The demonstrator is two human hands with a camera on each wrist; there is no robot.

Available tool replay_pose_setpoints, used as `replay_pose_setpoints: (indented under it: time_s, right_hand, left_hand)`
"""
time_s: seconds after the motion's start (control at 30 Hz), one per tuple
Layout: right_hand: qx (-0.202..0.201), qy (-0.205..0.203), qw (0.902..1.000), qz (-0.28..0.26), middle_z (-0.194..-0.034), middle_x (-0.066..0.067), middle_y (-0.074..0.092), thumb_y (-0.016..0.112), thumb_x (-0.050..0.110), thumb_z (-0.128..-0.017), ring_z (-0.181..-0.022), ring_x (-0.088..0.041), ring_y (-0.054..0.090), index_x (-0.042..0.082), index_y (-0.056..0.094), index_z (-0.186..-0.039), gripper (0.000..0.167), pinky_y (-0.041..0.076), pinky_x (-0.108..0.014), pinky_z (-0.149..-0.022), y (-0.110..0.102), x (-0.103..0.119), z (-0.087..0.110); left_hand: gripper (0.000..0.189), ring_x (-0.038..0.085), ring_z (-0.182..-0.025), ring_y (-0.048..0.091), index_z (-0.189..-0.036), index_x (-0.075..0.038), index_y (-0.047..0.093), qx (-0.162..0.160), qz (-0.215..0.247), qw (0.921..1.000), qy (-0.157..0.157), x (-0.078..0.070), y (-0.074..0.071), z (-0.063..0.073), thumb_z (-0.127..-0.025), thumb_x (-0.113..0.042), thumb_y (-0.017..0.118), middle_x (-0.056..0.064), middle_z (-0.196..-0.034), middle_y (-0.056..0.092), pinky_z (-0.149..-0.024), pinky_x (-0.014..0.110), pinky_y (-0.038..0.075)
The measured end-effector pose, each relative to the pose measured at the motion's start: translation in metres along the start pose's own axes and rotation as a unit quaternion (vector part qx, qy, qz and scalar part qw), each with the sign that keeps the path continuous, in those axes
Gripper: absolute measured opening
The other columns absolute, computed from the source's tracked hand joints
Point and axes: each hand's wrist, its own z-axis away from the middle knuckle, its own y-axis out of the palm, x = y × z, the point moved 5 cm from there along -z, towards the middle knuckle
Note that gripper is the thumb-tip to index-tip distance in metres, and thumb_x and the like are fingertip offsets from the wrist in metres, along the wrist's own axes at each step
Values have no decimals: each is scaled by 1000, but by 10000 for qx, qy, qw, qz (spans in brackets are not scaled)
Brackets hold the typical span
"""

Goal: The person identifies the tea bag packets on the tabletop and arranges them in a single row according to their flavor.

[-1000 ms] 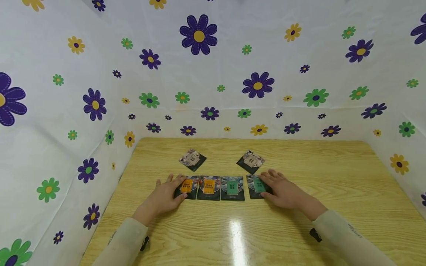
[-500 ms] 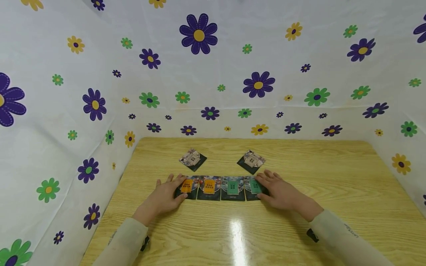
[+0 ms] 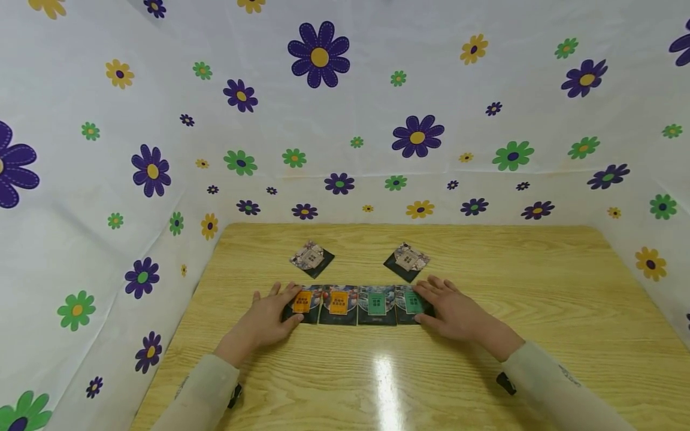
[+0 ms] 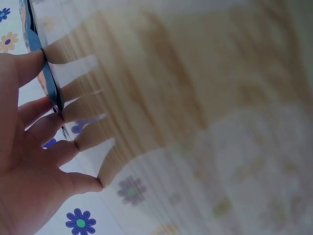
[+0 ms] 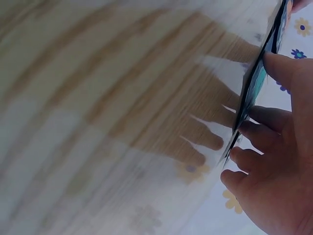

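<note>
With fingers spread, the left hand (image 3: 266, 317) is touching a flat, dark, orange-labelled packet (image 3: 303, 303) and the right hand (image 3: 455, 308) a flat, dark, green-labelled packet (image 3: 412, 303), bookending a row (image 3: 345, 305) on the yellow wood-grain surface (image 3: 323, 374), probably light, slick and best pinched by opposite edges.

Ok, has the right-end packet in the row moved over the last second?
Yes, to the left: the right-end packet has closed the gap to the other green packet, which has stayed put on the table.
</note>
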Motion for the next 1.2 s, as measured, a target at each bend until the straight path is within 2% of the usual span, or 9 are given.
replay_pose_setpoints:
  time_s: [0.2,0.4,0.5,0.77,0.93,1.1,1.2]
  right_hand:
    - [-101,273,9996,-8,-159,-29,47,63,38,-106,-152,-55,35,-3,49,-155,65,29,-71,-122,-10,-9,-8]
    - [-491,628,9968,61,-160,-32,44,59,35,-108,-151,-56,34,-8,44,-156,66,29,-70,-123,-26,-23,-30]
    - [-517,731,9960,46,-160,-34,43,58,37,-109,-152,-57,33,-9,43,-156,67,28,-70,-123,-29,-28,-42]
    - [-383,912,9951,73,-161,-33,42,57,44,-108,-153,-55,31,-6,44,-157,71,25,-70,-125,-23,-34,-65]
    - [-503,960,9941,-3,-158,-32,46,58,44,-108,-151,-56,34,-4,49,-153,67,25,-71,-124,-19,-36,-77]
    - [-577,1001,9933,-70,-155,-32,50,59,44,-107,-149,-57,37,-6,52,-149,65,25,-71,-124,-16,-37,-84]
    - [-447,1061,9933,-46,-156,-32,48,58,45,-107,-151,-56,34,-8,48,-152,70,22,-70,-125,-12,-38,-86]
  left_hand:
    - [69,49,-157,28,-164,-13,40,-64,32,10000,68,-1,-2,1,-106,-45,60,14,-169,37,-113,87,17]
    - [70,48,-158,27,-165,-14,39,-53,-9,10000,28,1,-1,1,-106,-46,60,13,-170,36,-115,87,16]
    - [70,49,-157,28,-164,-13,40,-84,4,9999,86,1,-1,1,-107,-47,59,14,-170,37,-114,87,17]
    - [69,49,-157,29,-164,-12,41,-86,76,9999,99,0,1,1,-107,-46,59,15,-169,38,-113,88,17]
    - [69,49,-157,29,-164,-12,40,-87,56,9999,101,0,0,2,-107,-45,59,15,-169,37,-113,88,18]
    - [69,49,-158,27,-164,-13,39,-50,62,9999,85,0,-1,2,-107,-46,58,14,-170,36,-114,87,17]
    - [69,49,-157,28,-164,-13,40,-61,61,9999,69,0,-1,2,-107,-46,59,14,-170,37,-114,87,17]
